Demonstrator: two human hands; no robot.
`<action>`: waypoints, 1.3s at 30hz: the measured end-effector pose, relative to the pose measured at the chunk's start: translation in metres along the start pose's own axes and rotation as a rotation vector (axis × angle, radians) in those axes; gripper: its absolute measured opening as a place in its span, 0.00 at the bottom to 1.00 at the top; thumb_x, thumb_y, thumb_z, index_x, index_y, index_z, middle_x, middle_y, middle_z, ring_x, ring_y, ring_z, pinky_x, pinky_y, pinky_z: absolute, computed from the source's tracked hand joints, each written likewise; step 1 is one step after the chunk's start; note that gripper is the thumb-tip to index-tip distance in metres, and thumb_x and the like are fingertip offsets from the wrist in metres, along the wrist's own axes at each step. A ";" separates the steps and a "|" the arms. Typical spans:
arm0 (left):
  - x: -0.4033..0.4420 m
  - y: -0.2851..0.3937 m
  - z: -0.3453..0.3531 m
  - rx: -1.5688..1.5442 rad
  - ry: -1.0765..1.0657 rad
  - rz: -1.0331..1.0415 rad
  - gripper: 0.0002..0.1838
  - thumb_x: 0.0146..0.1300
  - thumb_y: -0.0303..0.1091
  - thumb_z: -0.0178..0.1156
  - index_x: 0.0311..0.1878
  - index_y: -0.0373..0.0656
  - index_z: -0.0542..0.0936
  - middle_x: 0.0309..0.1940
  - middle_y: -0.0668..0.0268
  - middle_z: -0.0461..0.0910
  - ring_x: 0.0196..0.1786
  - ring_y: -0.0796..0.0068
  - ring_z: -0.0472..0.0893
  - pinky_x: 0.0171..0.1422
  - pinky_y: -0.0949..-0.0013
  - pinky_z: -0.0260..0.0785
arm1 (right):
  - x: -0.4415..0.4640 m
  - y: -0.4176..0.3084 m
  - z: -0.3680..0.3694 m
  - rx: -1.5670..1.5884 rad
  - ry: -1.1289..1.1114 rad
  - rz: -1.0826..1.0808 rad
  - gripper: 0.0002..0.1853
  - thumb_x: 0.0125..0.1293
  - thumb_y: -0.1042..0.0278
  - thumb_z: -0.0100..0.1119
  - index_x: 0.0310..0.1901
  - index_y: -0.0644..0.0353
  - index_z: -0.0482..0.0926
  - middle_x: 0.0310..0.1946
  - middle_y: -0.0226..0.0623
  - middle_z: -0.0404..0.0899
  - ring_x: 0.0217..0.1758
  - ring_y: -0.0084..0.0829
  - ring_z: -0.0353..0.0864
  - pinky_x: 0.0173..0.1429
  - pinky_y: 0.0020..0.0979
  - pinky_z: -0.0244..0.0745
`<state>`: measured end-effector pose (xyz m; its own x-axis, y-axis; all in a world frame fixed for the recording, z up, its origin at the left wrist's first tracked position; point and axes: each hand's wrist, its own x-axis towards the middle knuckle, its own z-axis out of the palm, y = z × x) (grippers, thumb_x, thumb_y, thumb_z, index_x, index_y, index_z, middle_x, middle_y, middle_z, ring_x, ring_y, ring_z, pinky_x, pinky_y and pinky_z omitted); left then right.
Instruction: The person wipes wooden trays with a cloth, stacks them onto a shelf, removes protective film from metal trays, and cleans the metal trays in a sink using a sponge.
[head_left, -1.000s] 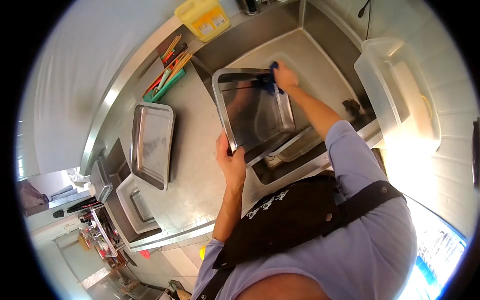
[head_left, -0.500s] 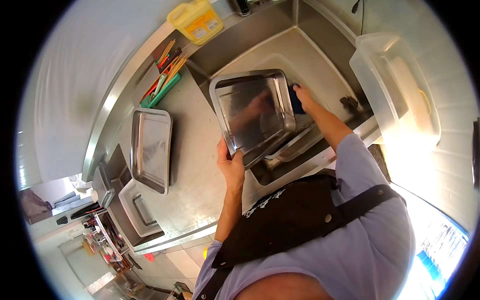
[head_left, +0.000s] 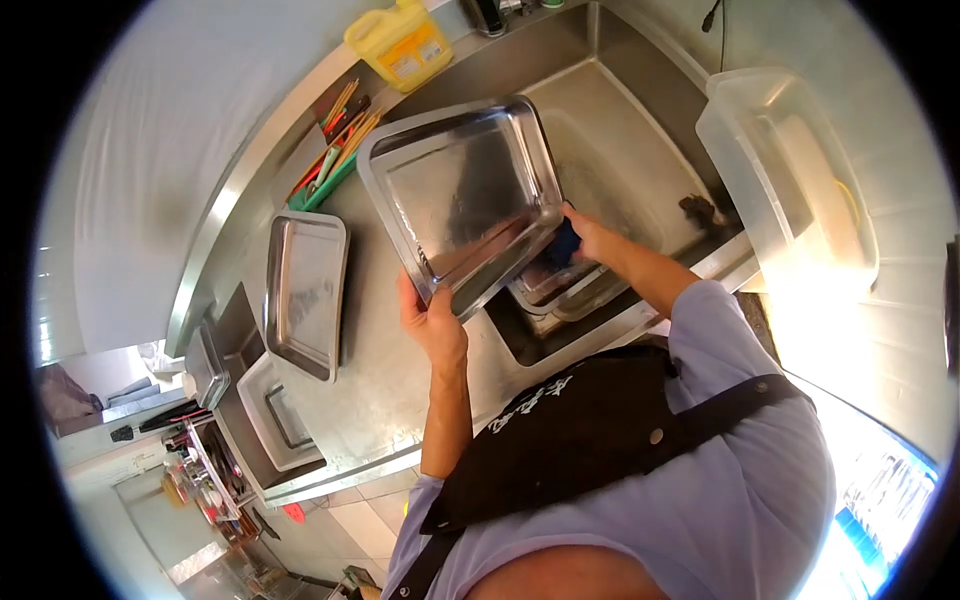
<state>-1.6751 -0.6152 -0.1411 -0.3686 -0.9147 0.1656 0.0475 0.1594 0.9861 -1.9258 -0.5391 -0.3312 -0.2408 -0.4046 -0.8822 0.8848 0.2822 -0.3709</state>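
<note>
A shiny rectangular metal tray [head_left: 462,185] is tilted up over the left edge of the sink [head_left: 640,130]. My left hand [head_left: 436,328] is closed on its near corner, thumb on the rim. My right hand [head_left: 588,236] is closed on a dark blue scrubbing cloth [head_left: 564,243] beside the tray's right side; whether the cloth touches the tray I cannot tell. Below, another metal tray [head_left: 595,292] lies in the sink, partly hidden by my right arm and the raised tray.
Another metal tray [head_left: 307,297] rests on the steel counter [head_left: 385,400]. Behind it, a green holder [head_left: 327,190] carries brushes and sticks. A yellow jug [head_left: 400,48] stands at the back. A clear plastic bin [head_left: 790,180] is right of the sink; a white tub [head_left: 272,415] sits in the left basin.
The raised tray has moved left and up, turning slightly, with my left hand on it. My right hand has come left and down with the blue cloth. More of the lower tray shows.
</note>
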 end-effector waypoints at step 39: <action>0.107 0.037 -0.057 0.211 -0.300 -0.440 0.18 0.57 0.22 0.58 0.53 0.35 0.76 0.36 0.68 0.79 0.37 0.78 0.76 0.44 0.73 0.67 | -0.038 -0.115 0.071 -1.059 0.118 -1.543 0.21 0.69 0.48 0.44 0.51 0.54 0.77 0.48 0.42 0.78 0.55 0.45 0.74 0.58 0.41 0.66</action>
<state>-1.6602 -0.7280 -0.0860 -0.5608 -0.7709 -0.3020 -0.3455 -0.1135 0.9315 -1.9896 -0.6181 -0.2343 -0.5458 -0.7543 0.3650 -0.6807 0.1450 -0.7181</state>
